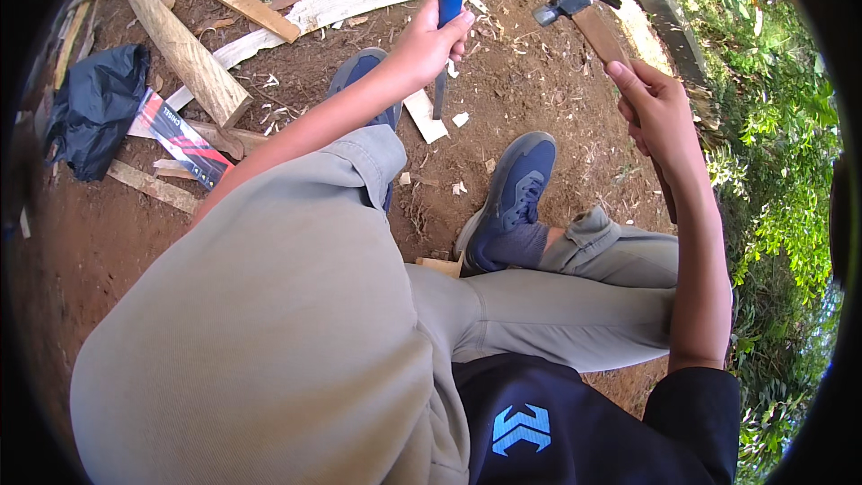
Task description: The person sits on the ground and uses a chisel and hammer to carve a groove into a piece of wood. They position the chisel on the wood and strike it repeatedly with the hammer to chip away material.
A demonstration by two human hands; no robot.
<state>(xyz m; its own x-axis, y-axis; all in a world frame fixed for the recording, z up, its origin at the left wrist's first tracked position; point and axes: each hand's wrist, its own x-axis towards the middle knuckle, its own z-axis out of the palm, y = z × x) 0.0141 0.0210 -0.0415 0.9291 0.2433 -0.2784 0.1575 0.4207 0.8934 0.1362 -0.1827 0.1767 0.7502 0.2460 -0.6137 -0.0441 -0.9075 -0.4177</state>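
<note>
Hands grasp tools above the dirt (584, 139): the left hand (434, 43) grips a likely light, stiff blue-handled chisel (452, 0), the right hand (657, 112) a probably head-heavy wooden-handled hammer (596, 30), both best held by their handles.

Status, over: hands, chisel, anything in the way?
Left hand gripping blue-handled chisel, blade down. Right hand holding hammer, apart from chisel. Pale wood piece beside blade, contact unclear. Right shoe nearby.
</note>
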